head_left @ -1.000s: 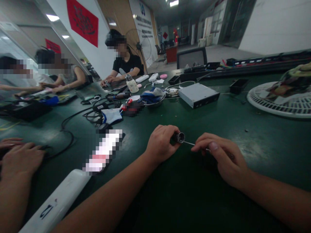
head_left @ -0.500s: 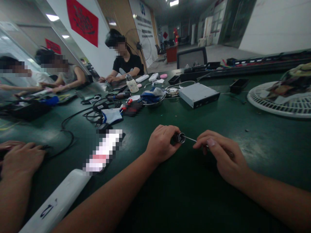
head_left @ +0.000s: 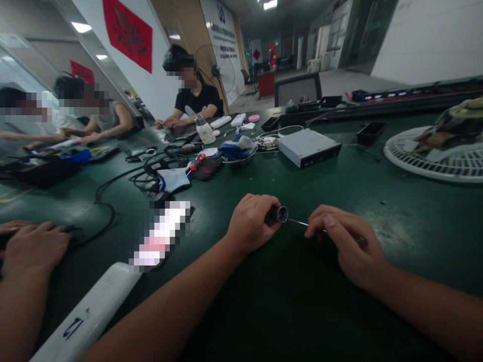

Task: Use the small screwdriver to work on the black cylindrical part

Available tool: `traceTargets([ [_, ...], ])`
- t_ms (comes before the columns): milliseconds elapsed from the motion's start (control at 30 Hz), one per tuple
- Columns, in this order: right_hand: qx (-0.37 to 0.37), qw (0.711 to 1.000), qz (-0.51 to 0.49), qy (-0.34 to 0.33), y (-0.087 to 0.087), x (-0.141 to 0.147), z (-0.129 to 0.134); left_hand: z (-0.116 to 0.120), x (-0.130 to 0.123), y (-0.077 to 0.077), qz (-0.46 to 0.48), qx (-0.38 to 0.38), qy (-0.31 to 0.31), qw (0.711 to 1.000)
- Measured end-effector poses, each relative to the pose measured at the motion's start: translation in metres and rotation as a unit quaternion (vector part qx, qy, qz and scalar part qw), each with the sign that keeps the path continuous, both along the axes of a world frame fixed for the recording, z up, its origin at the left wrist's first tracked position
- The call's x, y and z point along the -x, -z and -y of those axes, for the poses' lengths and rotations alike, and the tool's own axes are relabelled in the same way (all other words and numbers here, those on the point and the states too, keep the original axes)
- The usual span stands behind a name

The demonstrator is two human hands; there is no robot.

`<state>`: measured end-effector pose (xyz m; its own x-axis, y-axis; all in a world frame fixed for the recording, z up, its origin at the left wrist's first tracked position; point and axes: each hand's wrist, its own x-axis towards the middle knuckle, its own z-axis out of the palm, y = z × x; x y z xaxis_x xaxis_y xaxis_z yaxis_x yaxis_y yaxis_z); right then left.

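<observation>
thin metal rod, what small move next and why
Perhaps ease the rod slightly left with the right hand: its visible end is right at the round part, which the left hand holds with its opening toward the rod.

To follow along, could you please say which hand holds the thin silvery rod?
The wearer's right hand holds it; the left hand grips the dark hollow cylinder.

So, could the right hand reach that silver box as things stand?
Probably yes: nothing visible stands between the right hand and the silver box, though the hand holds a thin metal rod, which may need putting down.
</observation>
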<state>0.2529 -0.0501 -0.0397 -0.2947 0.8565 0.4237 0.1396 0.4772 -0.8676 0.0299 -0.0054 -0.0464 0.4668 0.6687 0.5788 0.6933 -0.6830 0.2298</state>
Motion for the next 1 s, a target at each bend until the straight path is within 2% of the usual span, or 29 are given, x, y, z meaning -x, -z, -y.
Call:
traceTargets([
  [167,-0.011,1.0,-0.009,0.014,-0.0004,0.0018,0.0002,0.0002,-0.0004,0.0016,-0.002,0.001,0.005,1.0],
  [567,-0.007,0.998,-0.005,-0.063,-0.0019,-0.0016,-0.0004,-0.0007,0.0003,0.0009,-0.007,0.006,0.006,1.0],
  [900,-0.009,1.0,-0.005,0.012,0.0003,0.0003,0.0001,0.0001,0.0,0.0004,-0.01,0.012,0.008,1.0],
  [1000,-0.009,1.0,-0.005,0.011,-0.0008,0.0006,-0.0001,0.0001,-0.0005,0.0004,-0.012,0.013,0.008,1.0],
])
